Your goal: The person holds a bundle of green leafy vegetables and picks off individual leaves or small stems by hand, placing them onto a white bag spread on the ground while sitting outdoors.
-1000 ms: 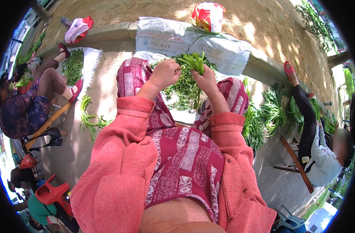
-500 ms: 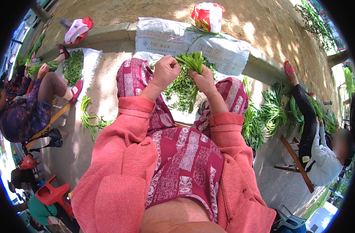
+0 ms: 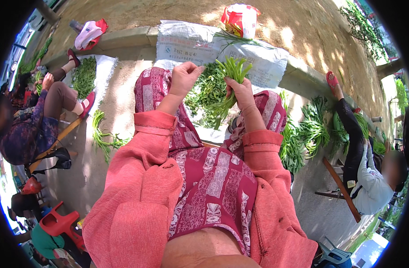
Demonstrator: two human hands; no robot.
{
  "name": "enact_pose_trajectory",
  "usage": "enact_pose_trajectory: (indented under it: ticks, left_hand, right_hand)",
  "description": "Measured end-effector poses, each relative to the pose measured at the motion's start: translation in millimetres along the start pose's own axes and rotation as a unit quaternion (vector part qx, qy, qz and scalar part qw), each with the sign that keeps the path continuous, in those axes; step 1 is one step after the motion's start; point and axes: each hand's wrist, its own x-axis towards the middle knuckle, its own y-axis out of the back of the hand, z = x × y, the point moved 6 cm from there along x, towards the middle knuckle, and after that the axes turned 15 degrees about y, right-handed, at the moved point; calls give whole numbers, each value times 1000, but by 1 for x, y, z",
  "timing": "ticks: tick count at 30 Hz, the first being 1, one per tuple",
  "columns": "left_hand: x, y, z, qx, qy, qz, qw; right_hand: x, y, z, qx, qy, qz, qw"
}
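Note:
My right hand (image 3: 240,91) grips an upright bunch of long green stems (image 3: 233,68), leafy ends hanging below it. My left hand (image 3: 184,77) is raised just left of the bunch, apart from it, thumb and forefinger pinched; whatever they may hold is too small to make out. Beneath both hands, between my knees in patterned trousers, lies a pile of picked green leaves (image 3: 203,93) on white sheeting, with a large white woven sack (image 3: 180,38) spread beyond.
A red-and-white bag (image 3: 239,20) stands on the kerb above the sack. Loose stems (image 3: 101,134) lie left, heaped greens (image 3: 314,129) right. Seated co-workers (image 3: 30,125) (image 3: 370,187) flank me, one with greens in hand. A red plastic stool (image 3: 57,221) is at lower left.
The bunch in my right hand has shifted slightly right and fanned out. My left hand has drawn a little leftward, away from it. The left co-worker's hand has moved.

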Motion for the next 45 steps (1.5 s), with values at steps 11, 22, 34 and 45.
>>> enact_pose_trajectory:
  ticks: [11, 22, 34, 45]
  left_hand:
    - [-9, -33, -1, 68, -14, -191, 979]
    - [-19, -33, 13, 222, -174, -127, 951]
    - [-27, -33, 29, 264, -250, 33, 931]
    - [-20, -36, 24, 245, -253, 73, 933]
  right_hand:
    - [-3, -9, 2, -42, -30, -74, 996]
    - [-3, -5, 2, -92, -20, -60, 994]
    - [-3, -13, 4, -71, -13, -66, 995]
    - [-1, -15, 1, -42, 2, -48, 998]
